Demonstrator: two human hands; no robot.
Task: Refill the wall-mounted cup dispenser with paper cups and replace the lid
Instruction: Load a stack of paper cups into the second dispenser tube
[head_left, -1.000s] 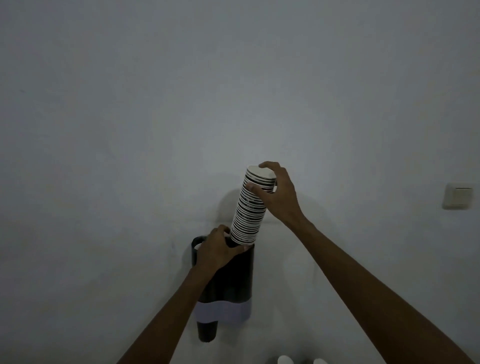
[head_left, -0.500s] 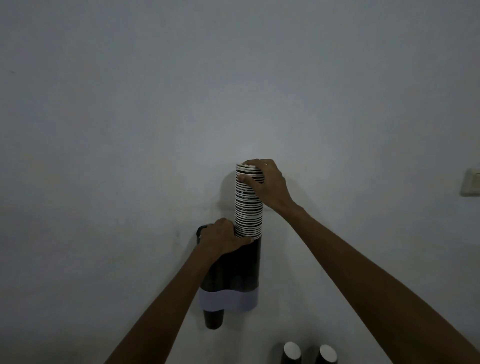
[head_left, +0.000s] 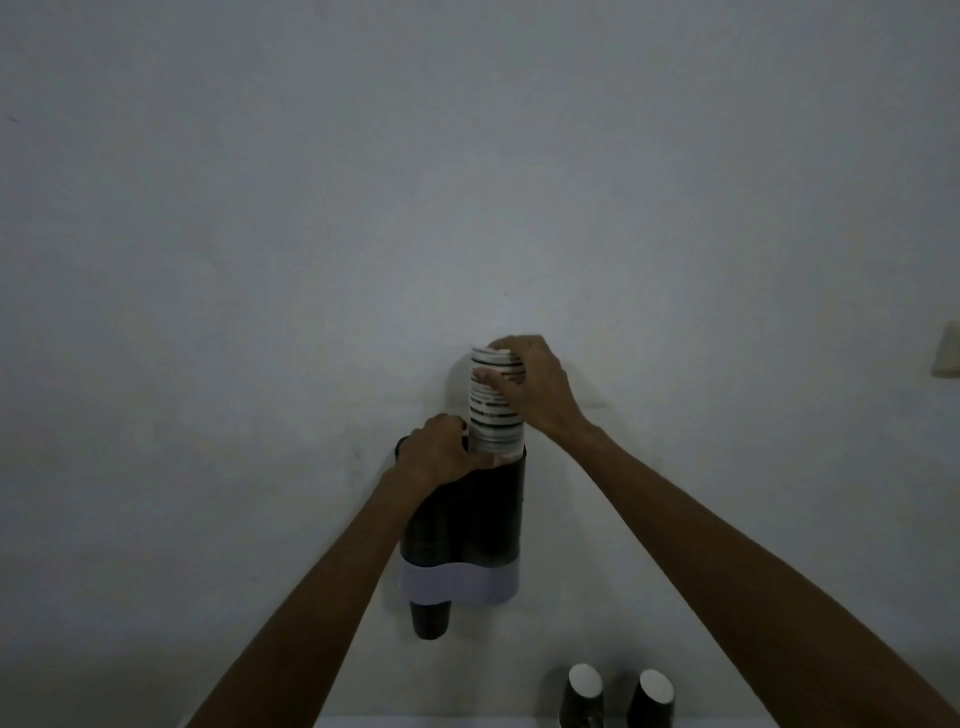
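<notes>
A black twin-tube cup dispenser with a white band hangs on the wall. A stack of black-and-white paper cups stands upright in its right tube, the upper part sticking out above the rim. My right hand grips the top of the stack from the right. My left hand holds the dispenser's top rim at the left, its thumb against the stack's base. One black cup pokes out below the left tube. No lid is visible.
Two stacks of black cups with white insides stand at the bottom right on a pale surface. A light switch sits on the wall at the far right. The rest is bare grey wall.
The cup stack went from tilted to upright and has sunk deeper into the right tube. My right hand moved down with it. The view shifted, showing the lower cups more.
</notes>
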